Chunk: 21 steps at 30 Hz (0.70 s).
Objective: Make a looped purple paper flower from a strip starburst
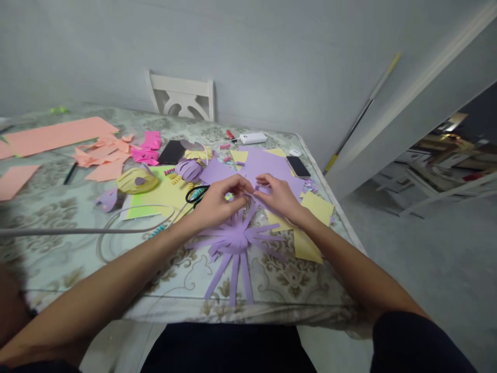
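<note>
Purple paper [236,239] cut into long strips radiating from a centre lies on the table before me. Over its far side, my left hand [225,198] is closed, thumb and forefinger pinching the end of one strip. My right hand [280,198] meets it fingertip to fingertip, pinched at the same strip end; the fingers partly cover what lies between them. Black-handled scissors [197,194] rest just left of my left hand. Beyond both hands is a larger purple sheet [267,165]. A purple paper ball [189,170] and a yellow paper ball [137,180] sit farther left.
A phone [298,167] lies right of the purple sheet, near yellow paper [317,208]. A grey cable [77,232] crosses the left side. Pink paper [146,147], peach sheets [62,135] and a dark pen [70,173] spread leftward. A white chair [181,85] stands behind the table.
</note>
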Each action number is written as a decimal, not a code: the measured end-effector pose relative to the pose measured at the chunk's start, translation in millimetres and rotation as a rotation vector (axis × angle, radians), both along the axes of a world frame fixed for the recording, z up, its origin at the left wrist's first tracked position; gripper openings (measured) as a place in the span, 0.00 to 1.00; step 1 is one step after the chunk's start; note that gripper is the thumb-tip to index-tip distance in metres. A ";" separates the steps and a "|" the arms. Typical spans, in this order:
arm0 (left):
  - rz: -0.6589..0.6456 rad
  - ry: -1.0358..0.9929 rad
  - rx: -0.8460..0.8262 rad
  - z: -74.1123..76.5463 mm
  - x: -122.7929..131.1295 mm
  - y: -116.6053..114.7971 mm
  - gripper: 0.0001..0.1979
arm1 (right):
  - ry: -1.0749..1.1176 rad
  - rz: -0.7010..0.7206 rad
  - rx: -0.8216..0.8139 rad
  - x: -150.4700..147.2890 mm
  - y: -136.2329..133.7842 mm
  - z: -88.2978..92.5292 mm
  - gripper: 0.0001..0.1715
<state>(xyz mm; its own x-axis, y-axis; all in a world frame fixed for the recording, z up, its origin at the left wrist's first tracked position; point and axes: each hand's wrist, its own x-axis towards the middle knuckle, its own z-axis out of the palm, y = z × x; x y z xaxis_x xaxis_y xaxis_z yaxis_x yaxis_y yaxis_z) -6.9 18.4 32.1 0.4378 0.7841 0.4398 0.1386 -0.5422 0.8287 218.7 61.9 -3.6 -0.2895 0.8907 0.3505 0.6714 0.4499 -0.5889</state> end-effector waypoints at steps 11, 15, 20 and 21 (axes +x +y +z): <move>-0.055 0.172 0.018 5.7 -1.2 0.1 0.14 | -0.297 -0.204 0.017 61.1 -49.5 -8.5 0.19; -0.092 0.298 0.092 -3.6 -21.1 -2.2 0.19 | -0.303 -0.285 0.048 63.1 -57.7 -24.7 0.21; 0.279 0.372 -0.011 -20.7 -38.0 5.5 0.13 | -0.443 -0.267 0.071 68.2 -55.5 -27.7 0.28; 0.340 0.445 -0.026 -22.4 -39.8 7.0 0.12 | -0.477 -0.275 0.068 69.7 -55.6 -26.8 0.29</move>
<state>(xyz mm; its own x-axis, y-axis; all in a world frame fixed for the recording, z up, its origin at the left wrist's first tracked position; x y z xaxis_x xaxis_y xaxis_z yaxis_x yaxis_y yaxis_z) -46.7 25.5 9.7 0.2970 0.9217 0.2494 0.6414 -0.3861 0.6629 288.4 6.4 -30.3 -0.1905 0.9357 0.2971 0.9545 0.2473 -0.1667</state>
